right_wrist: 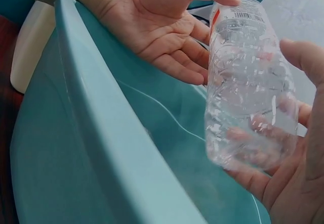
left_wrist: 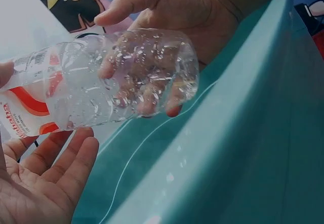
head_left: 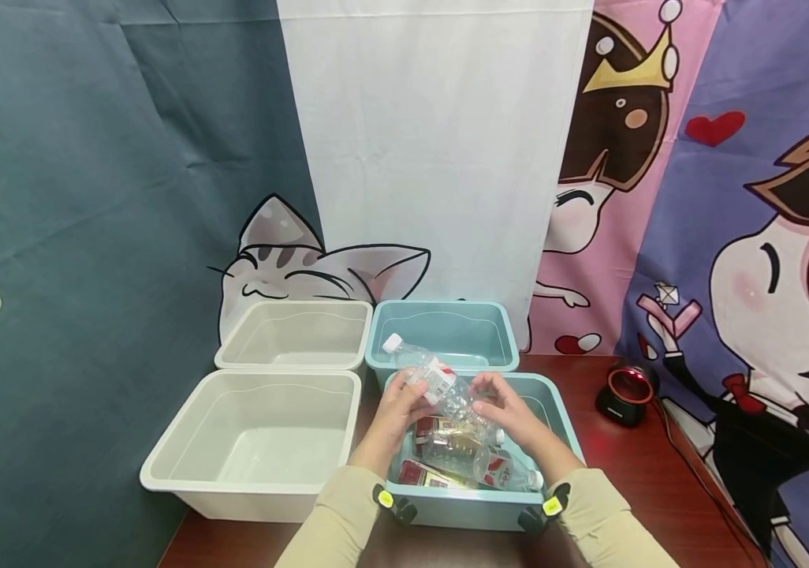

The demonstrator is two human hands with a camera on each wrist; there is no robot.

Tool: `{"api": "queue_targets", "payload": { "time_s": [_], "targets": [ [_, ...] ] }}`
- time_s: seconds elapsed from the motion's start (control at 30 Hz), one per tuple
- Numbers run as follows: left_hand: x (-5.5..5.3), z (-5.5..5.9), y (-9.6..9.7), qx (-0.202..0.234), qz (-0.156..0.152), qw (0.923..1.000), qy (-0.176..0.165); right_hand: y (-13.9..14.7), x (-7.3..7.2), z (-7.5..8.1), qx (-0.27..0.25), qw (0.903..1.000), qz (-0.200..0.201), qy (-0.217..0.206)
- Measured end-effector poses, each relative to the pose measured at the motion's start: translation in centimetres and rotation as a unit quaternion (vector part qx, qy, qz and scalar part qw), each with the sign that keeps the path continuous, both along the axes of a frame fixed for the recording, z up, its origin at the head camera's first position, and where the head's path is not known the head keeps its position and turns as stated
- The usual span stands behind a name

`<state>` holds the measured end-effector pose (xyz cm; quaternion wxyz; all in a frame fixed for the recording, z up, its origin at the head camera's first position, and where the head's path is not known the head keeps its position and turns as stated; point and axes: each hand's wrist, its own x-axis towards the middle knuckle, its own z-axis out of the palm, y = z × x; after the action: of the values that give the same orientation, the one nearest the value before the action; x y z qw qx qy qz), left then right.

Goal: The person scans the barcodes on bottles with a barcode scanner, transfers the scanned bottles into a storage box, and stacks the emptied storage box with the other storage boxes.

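Observation:
My left hand (head_left: 396, 412) holds a clear plastic bottle (head_left: 456, 396) with a white cap and a red-and-white label. Its thumb lies on the label and its fingers are around the other side. The right hand (head_left: 512, 412) supports the bottle's base end with relaxed fingers beneath and behind it, as seen through the clear plastic in the right wrist view; its thumb (right_wrist: 301, 57) stands off the surface. The bottle is tilted over the front blue bin (head_left: 553, 402). Inside that bin lie another clear bottle (head_left: 507, 471) and several red-labelled items (head_left: 420, 475).
Behind stands a second blue bin (head_left: 440, 312). To the left are a front white bin (head_left: 248, 442) and a back white bin (head_left: 298, 339). On the brown table (head_left: 589, 489), a black device (head_left: 626, 394) with a glowing red ring sits at the right, its cable trailing along the edge.

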<state>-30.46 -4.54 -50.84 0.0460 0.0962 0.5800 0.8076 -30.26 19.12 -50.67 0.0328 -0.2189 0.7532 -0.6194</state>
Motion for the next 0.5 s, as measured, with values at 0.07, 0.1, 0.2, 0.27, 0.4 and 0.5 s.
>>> {"api": "queue_targets", "payload": {
  "time_s": [0.07,0.1,0.2,0.27,0.4,0.5],
  "targets": [
    [-0.01,-0.05,0.04,-0.016,-0.009,0.9998,0.004,0.04,0.02,-0.05,0.012,0.9998,0.014,-0.009],
    [0.01,-0.04,0.07,-0.022,-0.014,0.9996,0.004,0.05,0.03,-0.05,0.019,0.9996,0.018,-0.012],
    [0.02,-0.03,0.19,-0.041,-0.036,0.9985,-0.004,0.03,0.03,-0.07,0.037,0.9986,0.032,-0.019],
    [0.05,-0.01,0.26,-0.055,-0.048,0.9973,-0.01,0.04,0.0,-0.17,0.054,0.9975,0.043,-0.018],
    [0.04,-0.1,0.34,-0.087,-0.061,0.9942,-0.019,0.11,-0.16,-0.53,0.071,0.9943,0.074,-0.028],
    [0.03,-0.23,0.38,-0.097,-0.064,0.9929,-0.022,0.11,-0.2,-0.65,0.069,0.9924,0.092,-0.043]
  ]
}}
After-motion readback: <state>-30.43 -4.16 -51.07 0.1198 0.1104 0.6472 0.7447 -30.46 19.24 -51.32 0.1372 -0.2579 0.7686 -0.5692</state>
